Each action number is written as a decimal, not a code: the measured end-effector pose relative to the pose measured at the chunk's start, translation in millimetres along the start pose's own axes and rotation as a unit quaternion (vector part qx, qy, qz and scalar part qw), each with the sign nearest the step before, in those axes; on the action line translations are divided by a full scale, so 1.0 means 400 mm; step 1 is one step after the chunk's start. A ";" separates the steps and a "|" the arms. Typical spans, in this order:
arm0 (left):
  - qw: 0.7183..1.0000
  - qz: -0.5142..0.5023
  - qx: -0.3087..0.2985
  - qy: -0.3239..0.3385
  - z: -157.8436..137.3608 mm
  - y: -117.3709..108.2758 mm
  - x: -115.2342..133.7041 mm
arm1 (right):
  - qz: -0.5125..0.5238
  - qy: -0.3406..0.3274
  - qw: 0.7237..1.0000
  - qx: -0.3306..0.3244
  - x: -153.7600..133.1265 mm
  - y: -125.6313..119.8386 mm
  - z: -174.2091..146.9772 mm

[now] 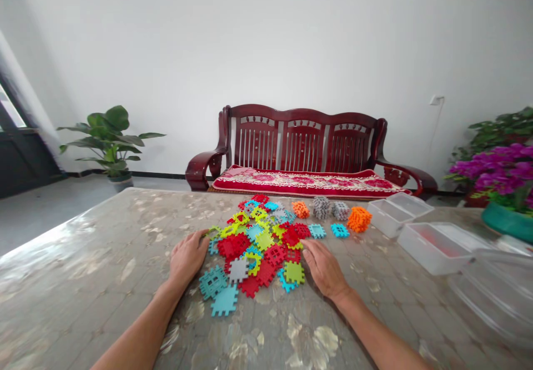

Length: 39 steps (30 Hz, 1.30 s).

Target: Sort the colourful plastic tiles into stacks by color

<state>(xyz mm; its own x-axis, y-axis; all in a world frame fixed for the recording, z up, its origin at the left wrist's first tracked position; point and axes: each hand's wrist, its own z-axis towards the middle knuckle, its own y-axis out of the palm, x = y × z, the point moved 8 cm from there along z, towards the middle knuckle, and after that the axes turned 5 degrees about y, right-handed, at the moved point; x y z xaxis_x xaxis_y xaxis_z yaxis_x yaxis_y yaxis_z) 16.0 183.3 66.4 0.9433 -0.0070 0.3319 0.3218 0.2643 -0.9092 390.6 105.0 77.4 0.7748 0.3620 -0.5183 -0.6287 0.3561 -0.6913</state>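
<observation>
Interlocking plastic tiles (258, 248) lie in a loose, many-coloured heap on the marbled table (104, 259), directly between the two hands and slightly ahead of them. The left hand (187, 256) rests flat at the heap's left edge, fingers spread and apparently touching a yellow-green piece, though the contact is hard to confirm. The right hand (322, 270) lies palm-down at the right edge, fingers loosely apart, holding nothing. Both sit about equally close. The heap's long axis runs away from the person. Beyond it stand small sorted stacks (333, 210); clear bins (433, 245) crowd the right side, while the left tabletop is bare.
</observation>
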 end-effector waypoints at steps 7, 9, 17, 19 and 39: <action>0.999 0.013 -0.014 0.033 -0.001 0.015 0.006 | 0.004 -0.012 1.000 -0.001 -0.011 -0.004 -0.001; 0.999 0.020 -0.009 0.035 -0.001 0.016 0.007 | 0.006 -0.014 1.000 -0.002 -0.013 -0.004 -0.001; 0.999 0.023 0.002 0.048 -0.001 0.021 0.011 | 0.019 0.000 1.000 -0.005 -0.005 -0.005 0.000; 0.999 0.014 -0.001 0.048 0.001 0.022 0.009 | 0.021 0.002 1.000 -0.003 -0.002 -0.006 0.001; 0.996 -0.024 -0.075 0.033 0.392 0.100 0.328 | 0.019 -0.034 0.999 0.011 -0.020 -0.007 -0.012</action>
<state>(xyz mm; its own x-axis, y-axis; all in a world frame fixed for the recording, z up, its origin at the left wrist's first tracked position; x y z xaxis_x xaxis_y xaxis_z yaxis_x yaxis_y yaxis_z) 139.9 344.1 112.8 0.9281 -0.0807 0.3635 0.3709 0.1157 -0.9214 386.5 97.2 81.0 0.7444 0.4327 -0.5086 -0.6599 0.3602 -0.6594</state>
